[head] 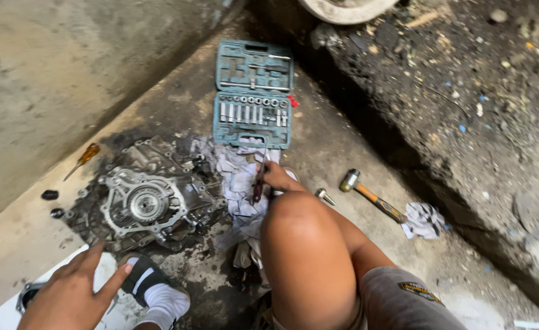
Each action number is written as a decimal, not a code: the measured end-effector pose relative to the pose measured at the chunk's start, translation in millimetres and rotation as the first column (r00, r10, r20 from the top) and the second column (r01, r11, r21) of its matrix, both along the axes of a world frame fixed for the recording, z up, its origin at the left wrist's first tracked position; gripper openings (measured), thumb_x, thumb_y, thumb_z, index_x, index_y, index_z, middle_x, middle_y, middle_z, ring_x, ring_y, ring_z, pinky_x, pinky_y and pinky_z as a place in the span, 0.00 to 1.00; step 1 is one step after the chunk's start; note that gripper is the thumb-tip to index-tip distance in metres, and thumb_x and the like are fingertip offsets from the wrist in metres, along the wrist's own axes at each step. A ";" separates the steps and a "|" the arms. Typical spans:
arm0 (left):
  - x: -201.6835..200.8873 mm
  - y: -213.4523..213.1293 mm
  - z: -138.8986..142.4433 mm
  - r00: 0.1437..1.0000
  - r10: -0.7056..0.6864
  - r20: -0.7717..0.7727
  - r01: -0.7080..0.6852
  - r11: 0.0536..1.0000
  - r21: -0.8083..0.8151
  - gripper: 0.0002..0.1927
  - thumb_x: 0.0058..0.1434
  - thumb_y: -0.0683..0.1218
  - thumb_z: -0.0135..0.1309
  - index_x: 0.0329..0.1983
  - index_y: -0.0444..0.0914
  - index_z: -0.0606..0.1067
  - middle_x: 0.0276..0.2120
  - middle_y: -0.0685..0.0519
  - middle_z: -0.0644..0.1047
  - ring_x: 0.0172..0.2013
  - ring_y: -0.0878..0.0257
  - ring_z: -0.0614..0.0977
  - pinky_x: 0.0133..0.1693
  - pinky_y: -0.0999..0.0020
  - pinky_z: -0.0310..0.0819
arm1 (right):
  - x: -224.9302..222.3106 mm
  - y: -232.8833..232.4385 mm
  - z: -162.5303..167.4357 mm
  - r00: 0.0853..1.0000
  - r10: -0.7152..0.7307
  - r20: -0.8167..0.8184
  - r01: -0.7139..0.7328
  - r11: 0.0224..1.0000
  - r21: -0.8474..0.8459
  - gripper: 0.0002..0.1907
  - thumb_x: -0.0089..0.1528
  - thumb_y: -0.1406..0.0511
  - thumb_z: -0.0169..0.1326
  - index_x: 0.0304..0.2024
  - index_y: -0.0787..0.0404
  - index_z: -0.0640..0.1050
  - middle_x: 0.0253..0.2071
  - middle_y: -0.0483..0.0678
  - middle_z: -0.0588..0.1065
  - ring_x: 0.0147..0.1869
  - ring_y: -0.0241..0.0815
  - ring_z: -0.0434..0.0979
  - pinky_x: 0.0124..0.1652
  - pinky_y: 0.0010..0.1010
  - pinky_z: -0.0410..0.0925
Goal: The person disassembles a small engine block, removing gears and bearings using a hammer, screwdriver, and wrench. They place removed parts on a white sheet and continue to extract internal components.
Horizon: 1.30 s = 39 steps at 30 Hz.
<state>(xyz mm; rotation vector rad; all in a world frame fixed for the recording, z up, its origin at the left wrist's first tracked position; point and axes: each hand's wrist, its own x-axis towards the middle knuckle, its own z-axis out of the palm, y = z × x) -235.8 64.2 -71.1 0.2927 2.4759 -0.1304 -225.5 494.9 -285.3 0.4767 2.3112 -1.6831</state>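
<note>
- The left hand [69, 293] sits low at about 7 o'clock. It is spread out flat with the fingers loose, and it holds nothing. It rests on something white and flat near a round metal ring [27, 294].
- Just up from that hand, at about 9 o'clock, lies a big dirty metal engine part [144, 198] with a round hub in its middle. It sits on the oily ground.
- Past it, further toward 9 o'clock, a screwdriver [81, 160] with an orange handle lies on the concrete, well apart from both hands. Two small black caps [49, 195] lie near it.
- A foot in a black and white sandal [153, 293] is at 6 o'clock, just beside the left hand.
- In the middle lies a pile of dirty white rags [239, 183] — it touches the engine part.
- The right hand [275, 177] is at the middle, over the rags. It is closed around a thin dark tool [258, 180] that points up and down.
- At 12 o'clock a blue-green socket case [253, 91] lies open, with shiny sockets in rows. It is just above the right hand.
- The person's bare knee [306, 256] fills the 5 o'clock side.
- At 3 o'clock a small silver socket [325, 196] lies near a hammer [372, 195] with a yellow and black handle — beside it is another crumpled rag [423, 220].
</note>
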 end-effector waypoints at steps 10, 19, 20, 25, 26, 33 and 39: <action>-9.5 25.7 17.9 0.986 0.023 0.165 0.010 0.980 -0.197 0.45 0.63 0.73 0.39 0.75 0.43 0.55 0.71 0.51 0.63 0.70 0.54 0.66 0.68 0.61 0.62 | 69.9 92.1 -30.5 0.866 -0.497 -0.060 0.441 0.700 0.562 0.14 0.56 0.61 0.60 0.36 0.66 0.80 0.33 0.61 0.79 0.38 0.59 0.80 0.40 0.46 0.72; -11.7 25.4 11.6 0.974 0.093 0.206 -0.034 0.961 -0.274 0.45 0.64 0.74 0.38 0.77 0.45 0.53 0.72 0.52 0.64 0.69 0.56 0.70 0.69 0.64 0.64 | 157.2 163.0 -32.3 0.760 -0.524 0.384 -0.068 0.523 0.849 0.31 0.56 0.57 0.61 0.59 0.63 0.70 0.58 0.61 0.71 0.64 0.63 0.69 0.59 0.53 0.65; -12.4 26.4 11.6 0.966 0.114 0.231 -0.041 0.954 -0.297 0.45 0.64 0.73 0.37 0.78 0.46 0.52 0.72 0.52 0.65 0.69 0.57 0.71 0.69 0.64 0.65 | 159.2 163.1 -33.2 0.785 -0.476 0.396 -0.123 0.508 0.853 0.31 0.57 0.57 0.60 0.59 0.62 0.69 0.58 0.60 0.71 0.64 0.62 0.69 0.59 0.53 0.65; -10.5 32.9 24.9 0.966 0.103 0.238 -0.023 0.948 -0.319 0.44 0.66 0.71 0.39 0.79 0.45 0.53 0.70 0.52 0.68 0.67 0.54 0.74 0.69 0.62 0.67 | 157.5 146.4 -28.1 0.874 -0.288 0.391 -0.192 0.535 0.823 0.30 0.60 0.55 0.57 0.61 0.59 0.68 0.57 0.59 0.72 0.61 0.62 0.71 0.55 0.56 0.67; -9.5 34.7 29.5 0.968 0.103 0.230 -0.024 0.946 -0.322 0.43 0.66 0.70 0.40 0.79 0.45 0.54 0.70 0.51 0.68 0.67 0.53 0.74 0.68 0.61 0.68 | 157.3 140.4 -25.7 0.882 -0.325 0.343 -0.095 0.589 0.803 0.29 0.61 0.54 0.57 0.61 0.58 0.68 0.56 0.60 0.71 0.58 0.64 0.73 0.52 0.56 0.68; 3.8 41.1 49.7 0.992 0.116 0.055 -0.115 0.993 -0.029 0.41 0.63 0.68 0.44 0.72 0.42 0.60 0.68 0.46 0.64 0.67 0.47 0.66 0.64 0.55 0.63 | 83.3 98.9 -14.9 0.993 0.017 -0.117 0.058 0.794 0.606 0.22 0.65 0.55 0.54 0.55 0.61 0.70 0.49 0.64 0.73 0.50 0.67 0.75 0.47 0.51 0.69; 13.0 39.1 43.2 0.993 0.116 -0.009 -0.115 0.990 0.087 0.37 0.65 0.65 0.46 0.68 0.37 0.63 0.65 0.42 0.68 0.67 0.47 0.66 0.64 0.55 0.62 | 5.2 45.1 -7.6 0.925 0.380 0.034 -0.309 0.695 0.649 0.18 0.61 0.62 0.58 0.50 0.62 0.71 0.50 0.63 0.74 0.54 0.68 0.74 0.50 0.53 0.69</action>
